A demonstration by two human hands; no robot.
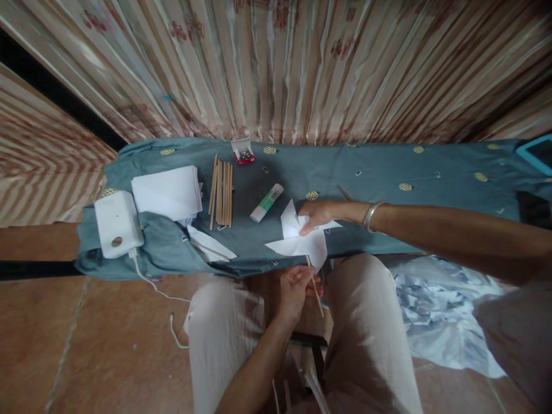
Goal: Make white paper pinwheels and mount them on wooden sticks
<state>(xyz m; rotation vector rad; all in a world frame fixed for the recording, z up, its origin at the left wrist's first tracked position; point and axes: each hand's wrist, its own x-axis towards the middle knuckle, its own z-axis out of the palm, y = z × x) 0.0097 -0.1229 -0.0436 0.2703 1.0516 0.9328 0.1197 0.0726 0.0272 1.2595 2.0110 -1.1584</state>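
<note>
A white paper pinwheel [317, 244] lies at the front edge of the cloth-covered table, its blades spread. My right hand [317, 215] reaches in from the right and presses on the middle of the pinwheel, fingers closed over the paper. Below it, my left hand [296, 287] pinches a thin wooden stick [318, 299], whose upper end meets the pinwheel's lower blade. Whether stick and paper are joined is hidden. Left of the pinwheel lies a green and white glue stick [266, 203].
Several wooden sticks [222, 192] lie beside a stack of white paper [166, 191]. A small red box of metal pins [244, 155] stands open at the back. A white corded device [118, 224] sits at the left, and a plastic bag of scraps [444, 310] on the floor at right.
</note>
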